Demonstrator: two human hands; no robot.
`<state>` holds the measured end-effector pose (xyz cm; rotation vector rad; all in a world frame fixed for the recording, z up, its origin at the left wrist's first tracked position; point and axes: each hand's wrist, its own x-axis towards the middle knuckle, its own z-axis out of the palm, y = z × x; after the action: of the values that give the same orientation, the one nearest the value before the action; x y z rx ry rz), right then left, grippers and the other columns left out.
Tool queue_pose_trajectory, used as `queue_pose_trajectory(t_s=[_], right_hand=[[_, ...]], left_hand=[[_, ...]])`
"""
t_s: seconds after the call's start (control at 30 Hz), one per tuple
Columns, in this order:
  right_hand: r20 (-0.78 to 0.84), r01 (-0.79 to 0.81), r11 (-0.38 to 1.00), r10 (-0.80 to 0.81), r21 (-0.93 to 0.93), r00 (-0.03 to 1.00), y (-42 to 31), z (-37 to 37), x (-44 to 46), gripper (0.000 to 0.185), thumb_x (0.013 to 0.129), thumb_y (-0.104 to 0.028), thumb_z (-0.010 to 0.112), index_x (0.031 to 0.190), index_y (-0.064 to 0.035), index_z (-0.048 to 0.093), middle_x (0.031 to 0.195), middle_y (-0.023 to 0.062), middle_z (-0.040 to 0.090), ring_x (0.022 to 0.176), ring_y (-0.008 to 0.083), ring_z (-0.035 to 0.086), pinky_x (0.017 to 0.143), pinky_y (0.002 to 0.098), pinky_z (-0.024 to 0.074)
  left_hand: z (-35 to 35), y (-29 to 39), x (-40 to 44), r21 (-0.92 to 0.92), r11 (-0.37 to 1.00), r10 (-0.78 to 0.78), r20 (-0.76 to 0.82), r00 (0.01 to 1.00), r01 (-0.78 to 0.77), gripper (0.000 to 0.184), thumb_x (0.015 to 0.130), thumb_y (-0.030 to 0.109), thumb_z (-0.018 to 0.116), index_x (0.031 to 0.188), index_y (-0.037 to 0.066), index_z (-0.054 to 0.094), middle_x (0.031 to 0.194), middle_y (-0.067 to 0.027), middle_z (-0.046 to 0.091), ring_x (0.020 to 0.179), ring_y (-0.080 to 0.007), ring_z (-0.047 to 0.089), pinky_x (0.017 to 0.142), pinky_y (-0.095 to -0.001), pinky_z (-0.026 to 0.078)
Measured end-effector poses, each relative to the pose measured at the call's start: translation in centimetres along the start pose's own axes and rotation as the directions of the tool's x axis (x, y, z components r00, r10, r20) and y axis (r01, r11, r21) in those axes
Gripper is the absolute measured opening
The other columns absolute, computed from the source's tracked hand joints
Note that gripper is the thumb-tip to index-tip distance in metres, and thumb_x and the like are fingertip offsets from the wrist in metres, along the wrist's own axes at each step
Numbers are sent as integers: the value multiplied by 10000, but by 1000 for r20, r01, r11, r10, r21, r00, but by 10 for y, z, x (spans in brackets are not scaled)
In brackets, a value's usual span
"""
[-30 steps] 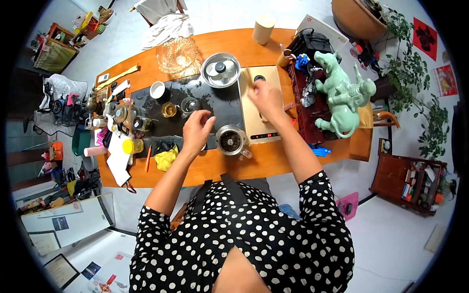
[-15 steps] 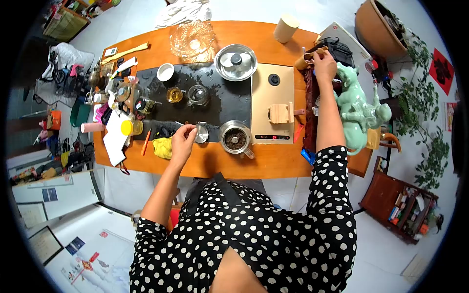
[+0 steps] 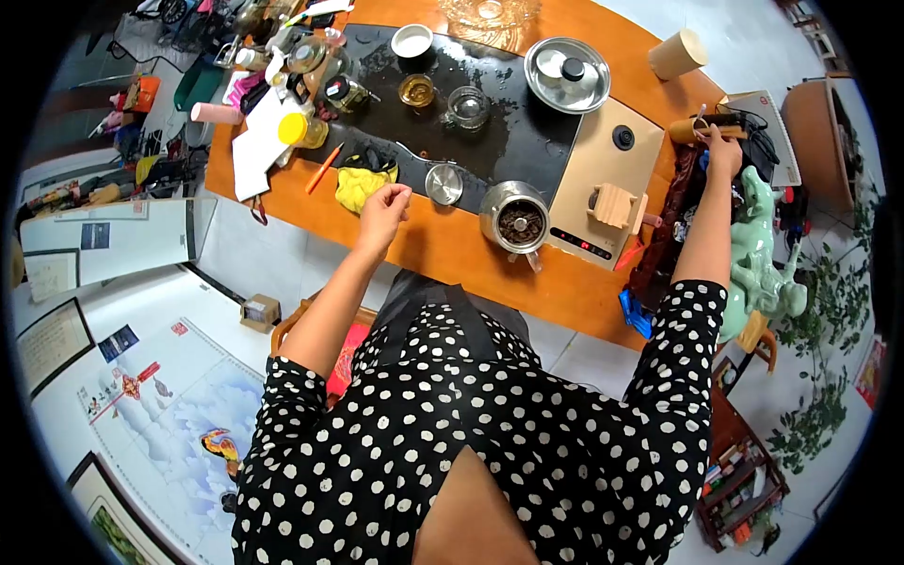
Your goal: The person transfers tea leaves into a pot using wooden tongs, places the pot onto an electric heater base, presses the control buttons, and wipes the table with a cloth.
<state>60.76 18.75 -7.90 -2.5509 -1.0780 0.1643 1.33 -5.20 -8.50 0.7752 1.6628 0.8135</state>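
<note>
My right hand (image 3: 721,156) reaches to the far right edge of the table, fingers closed at a brown cylindrical holder (image 3: 686,130) with thin wooden sticks (image 3: 723,132) by it. What exactly those fingers grip is hidden. My left hand (image 3: 384,217) hovers over the near edge with thumb and fingers pinched; anything between them is too small to see. Close to it lie a yellow cloth (image 3: 362,188) and a small round metal lid (image 3: 443,185). A glass pot (image 3: 516,218) stands uncovered, with dark tea leaves (image 3: 521,222) in its metal strainer.
A gold hot plate (image 3: 617,160) carries a wooden block stand (image 3: 612,205). On the black tray (image 3: 414,127) are a white cup (image 3: 411,40), an amber-filled glass cup (image 3: 415,90), a glass pitcher (image 3: 468,108) and a lidded steel pot (image 3: 567,75). A green figurine (image 3: 753,245) stands beside my right forearm.
The view has turned and tilted down, so the table sits higher and further right. My right hand stays by the brown holder; my left hand is still pinched near the metal lid.
</note>
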Motion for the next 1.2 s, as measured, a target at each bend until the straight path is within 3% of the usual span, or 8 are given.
queue_pose_trajectory(t_s=[0.27,0.43,0.63,0.7,0.97,1.03,1.07,1.2], right_hand=[[-231,19,997,-2,71,973,3,-1,-5,480,826,-485,671,1055,-63,672,1037,160,704,982,341,665,840,448,503],[-93,72,997,-70,11,993,-3,-16,-25,473,816,-499,681,1025,-75,687,1023,146,709,965,330,669,830,442,505],[-121,135,990,-138,-32,983,5,0,-7,645,775,-573,692,1165,-60,650,1051,168,702,1001,360,656,862,440,500],[-266,162,987,-160,-14,951,-10,-16,-34,777,765,-586,697,1230,25,575,1057,196,696,1023,363,647,880,432,496],[-412,462,836,-324,297,852,-5,-71,-182,186,904,-202,620,950,-27,663,883,141,676,807,318,644,749,392,499],[-316,367,853,-255,371,914,5,-93,-247,165,926,-179,602,932,-19,641,841,135,659,747,264,628,692,363,490],[-399,470,797,-318,378,860,26,-86,-269,153,932,-167,593,940,-19,632,828,131,649,717,238,615,670,357,485],[-231,228,855,-131,465,964,87,-87,-385,139,953,-154,571,935,-24,619,757,71,640,655,153,588,618,298,454]], left_hand=[[-11,-26,-1,-39,994,-102,-5,995,102,184,950,229,612,991,52,644,778,13,580,640,-66,528,604,-220,461],[-6,-30,3,-59,992,-109,36,993,111,163,952,208,608,970,49,636,770,13,575,635,-66,528,591,-219,462],[-3,-23,1,-60,993,-96,48,994,99,155,951,202,602,968,51,632,772,14,571,629,-70,526,587,-222,456],[-1,-26,0,-56,995,-79,62,995,83,156,953,201,592,986,53,631,774,14,570,629,-70,525,588,-224,453],[6,-23,3,143,986,52,255,965,-91,136,950,156,576,951,36,640,756,21,576,642,-68,520,605,-224,438],[16,-22,0,160,984,25,340,940,-84,142,953,157,573,935,33,641,745,18,573,640,-71,521,607,-226,439],[21,-22,-2,172,982,5,388,921,-78,146,954,157,572,927,32,641,739,17,572,639,-72,522,608,-227,440],[36,-39,-3,136,991,-76,580,811,-5,172,968,189,570,987,29,628,770,7,587,647,-82,526,637,-238,459]])
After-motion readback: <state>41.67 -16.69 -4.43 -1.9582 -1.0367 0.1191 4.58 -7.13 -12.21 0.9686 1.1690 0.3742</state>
